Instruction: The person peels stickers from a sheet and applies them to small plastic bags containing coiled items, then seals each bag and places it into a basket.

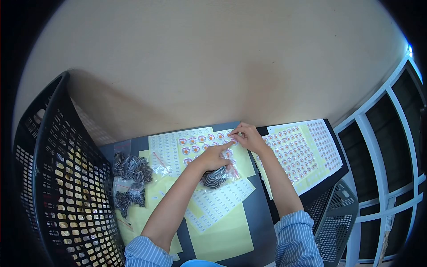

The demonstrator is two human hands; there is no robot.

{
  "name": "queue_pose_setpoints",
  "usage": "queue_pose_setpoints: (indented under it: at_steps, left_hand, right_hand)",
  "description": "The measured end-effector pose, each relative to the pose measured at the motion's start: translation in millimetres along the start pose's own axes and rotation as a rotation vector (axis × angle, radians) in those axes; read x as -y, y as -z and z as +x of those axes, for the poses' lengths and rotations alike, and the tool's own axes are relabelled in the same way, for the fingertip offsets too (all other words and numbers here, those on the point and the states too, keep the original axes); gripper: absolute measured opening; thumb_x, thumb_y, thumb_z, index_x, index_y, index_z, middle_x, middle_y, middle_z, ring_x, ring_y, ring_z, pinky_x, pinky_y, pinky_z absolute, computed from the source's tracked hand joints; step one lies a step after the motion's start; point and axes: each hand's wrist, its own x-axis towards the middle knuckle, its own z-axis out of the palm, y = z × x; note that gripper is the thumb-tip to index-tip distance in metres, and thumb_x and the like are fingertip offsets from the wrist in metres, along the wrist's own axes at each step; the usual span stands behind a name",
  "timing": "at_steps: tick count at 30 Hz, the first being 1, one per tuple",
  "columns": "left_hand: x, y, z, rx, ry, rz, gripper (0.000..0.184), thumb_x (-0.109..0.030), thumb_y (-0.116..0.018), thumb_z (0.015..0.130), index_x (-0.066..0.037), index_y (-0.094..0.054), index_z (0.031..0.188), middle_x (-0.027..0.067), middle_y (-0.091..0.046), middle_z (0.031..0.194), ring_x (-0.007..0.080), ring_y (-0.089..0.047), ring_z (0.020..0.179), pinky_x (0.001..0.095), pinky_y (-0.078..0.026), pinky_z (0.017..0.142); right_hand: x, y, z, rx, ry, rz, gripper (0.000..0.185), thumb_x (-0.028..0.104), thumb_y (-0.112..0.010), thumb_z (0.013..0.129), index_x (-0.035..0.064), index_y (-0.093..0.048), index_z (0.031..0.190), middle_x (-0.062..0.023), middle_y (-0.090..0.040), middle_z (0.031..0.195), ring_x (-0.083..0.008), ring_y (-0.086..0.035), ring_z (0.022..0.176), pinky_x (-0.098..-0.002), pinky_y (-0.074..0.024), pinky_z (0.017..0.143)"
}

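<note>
Both hands meet over a yellow sheet of round orange and purple stickers [201, 139]. My left hand [214, 156] has its index finger stretched toward the sheet's upper right, its other fingers curled near a clear bag of dark striped items [214, 179]. My right hand [249, 137] pinches at a sticker by the sheet's edge, close to the left fingertip; what lies between its fingers is too small to make out. A sheet with small printed labels [222, 201] lies below the bag.
A tall black perforated basket [66, 178] stands at left, beside bags of striped items [137, 170]. More sticker sheets [291, 153] lie at right, above a dark crate [336, 222]. A beige wall [200, 66] rises behind; a metal frame [371, 142] is at far right.
</note>
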Motion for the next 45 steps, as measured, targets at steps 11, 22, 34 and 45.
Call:
queue_pose_setpoints:
  at_steps: [11, 22, 34, 45]
  left_hand:
    - [-7, 8, -1, 0.094, 0.070, -0.097, 0.070, -0.022, -0.061, 0.066, -0.020, -0.032, 0.130, 0.0157, -0.057, 0.102, 0.0193, -0.055, 0.090, 0.0280, -0.039, 0.083]
    - [-8, 9, 0, 0.095, 0.096, -0.093, 0.070, -0.020, -0.061, 0.067, -0.021, -0.030, 0.130, 0.0112, -0.061, 0.084, 0.0126, -0.057, 0.077, 0.0235, -0.040, 0.076]
    - [-13, 10, -2, 0.131, 0.130, -0.146, 0.070, -0.018, -0.061, 0.068, -0.019, -0.030, 0.131, 0.0111, -0.062, 0.090, 0.0132, -0.060, 0.078, 0.0232, -0.041, 0.079]
    - [-2, 6, 3, 0.113, 0.042, -0.120, 0.072, -0.013, -0.061, 0.069, -0.011, -0.026, 0.132, 0.0117, -0.063, 0.081, 0.0118, -0.060, 0.074, 0.0221, -0.042, 0.075]
  right_hand:
    - [4, -5, 5, 0.027, -0.113, -0.092, 0.010, 0.012, -0.055, 0.075, 0.0030, -0.058, 0.080, -0.0122, -0.056, 0.079, -0.0269, -0.056, 0.071, -0.0348, -0.0441, 0.063]
    - [-2, -17, 9, -0.107, -0.164, -0.178, 0.013, 0.016, -0.053, 0.077, 0.0043, -0.057, 0.080, -0.0104, -0.055, 0.076, -0.0251, -0.055, 0.068, -0.0349, -0.0434, 0.061]
    - [0, -24, 14, -0.195, -0.344, -0.127, 0.011, 0.016, -0.051, 0.076, 0.0068, -0.057, 0.077, -0.0100, -0.057, 0.079, -0.0283, -0.056, 0.075, -0.0380, -0.0443, 0.066]
    - [5, -37, 12, -0.391, -0.429, -0.125, 0.013, 0.018, -0.051, 0.076, 0.0074, -0.058, 0.078, -0.0107, -0.059, 0.083, -0.0305, -0.057, 0.077, -0.0397, -0.0454, 0.066]
